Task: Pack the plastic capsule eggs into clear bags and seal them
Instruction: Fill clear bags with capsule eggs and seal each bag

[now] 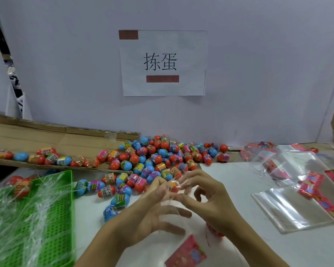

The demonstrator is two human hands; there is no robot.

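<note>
Both hands, left hand (pixel 152 207) and right hand (pixel 206 197), pinch one clear bag (pixel 174 201) above the table (pixel 278 247). Capsule eggs (pixel 152 158) lie heaped just beyond.

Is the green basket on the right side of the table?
No, the green basket sits at the left of the table, and the clear bags lie on the right.

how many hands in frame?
2. Left hand and right hand meet low centre, both gripping one clear bag above the table. None seem hidden.
</note>
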